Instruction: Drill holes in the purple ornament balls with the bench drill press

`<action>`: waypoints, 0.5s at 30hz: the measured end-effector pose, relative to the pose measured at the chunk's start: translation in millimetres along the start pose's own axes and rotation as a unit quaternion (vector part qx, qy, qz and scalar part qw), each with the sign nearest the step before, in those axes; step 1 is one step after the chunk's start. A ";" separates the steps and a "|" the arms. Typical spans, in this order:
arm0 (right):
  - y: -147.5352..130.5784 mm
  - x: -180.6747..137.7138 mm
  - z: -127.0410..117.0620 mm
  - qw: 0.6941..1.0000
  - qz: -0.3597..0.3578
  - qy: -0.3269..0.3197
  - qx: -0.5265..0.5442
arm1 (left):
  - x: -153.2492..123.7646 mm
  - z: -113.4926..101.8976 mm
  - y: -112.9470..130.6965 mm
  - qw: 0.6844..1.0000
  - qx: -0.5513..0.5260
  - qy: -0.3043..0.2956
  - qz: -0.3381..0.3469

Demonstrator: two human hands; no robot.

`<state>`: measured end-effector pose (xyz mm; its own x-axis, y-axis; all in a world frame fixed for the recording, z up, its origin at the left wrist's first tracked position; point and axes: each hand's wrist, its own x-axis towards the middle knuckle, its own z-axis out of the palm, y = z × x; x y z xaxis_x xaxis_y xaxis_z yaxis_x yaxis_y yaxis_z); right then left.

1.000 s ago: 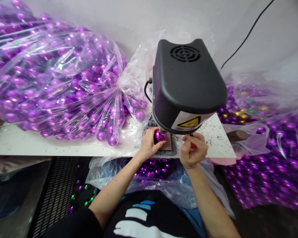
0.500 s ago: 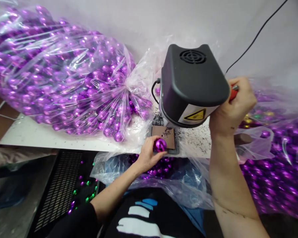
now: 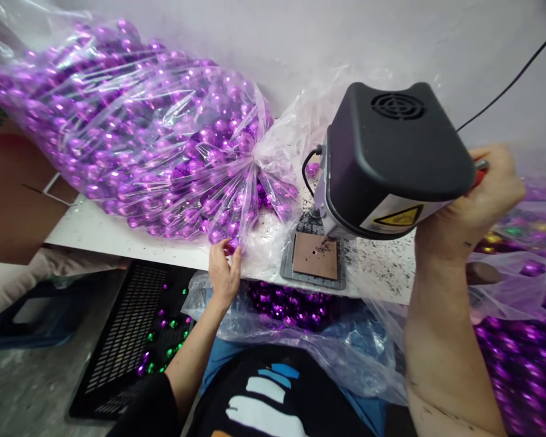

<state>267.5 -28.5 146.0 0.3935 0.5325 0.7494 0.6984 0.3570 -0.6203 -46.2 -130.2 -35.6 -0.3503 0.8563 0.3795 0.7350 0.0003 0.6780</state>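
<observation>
Beside the black machine (image 3: 391,158), a bulging bag of purple baubles (image 3: 131,139) crowds the table (image 3: 95,233).

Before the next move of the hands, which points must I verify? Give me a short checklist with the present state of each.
1. Brown plate under the black machine head is free of any ball: ok.
2. Right hand grips the red lever, raised beside the head: ok.
3. Left hand touches the big bag of purple balls at its lower edge: ok.
4. Left hand holds one ball: cannot tell.
5. White table around the plate is clean: not ok, dark specks.
</observation>
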 end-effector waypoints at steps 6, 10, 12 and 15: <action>1.5 0.3 3.6 0.999 -0.008 0.031 -0.007 | 29.8 31.9 -14.9 0.995 -0.019 -0.099 -0.006; 1.2 0.7 1.4 1.000 0.003 0.008 -0.011 | 35.9 21.6 -0.9 0.997 -0.060 -0.056 -0.013; 1.7 0.7 1.8 1.000 0.004 0.006 -0.012 | 39.7 16.7 12.9 0.997 -0.039 -0.003 0.063; 4.0 0.4 3.7 1.000 -0.008 0.027 -0.004 | 53.9 25.0 40.1 0.961 0.010 -0.096 0.260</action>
<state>268.2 -24.0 143.0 0.4128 0.4849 0.7710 0.7103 0.3584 -0.6058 -21.0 -71.1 -3.7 0.1802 0.8228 0.5389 0.7931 -0.4457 0.4152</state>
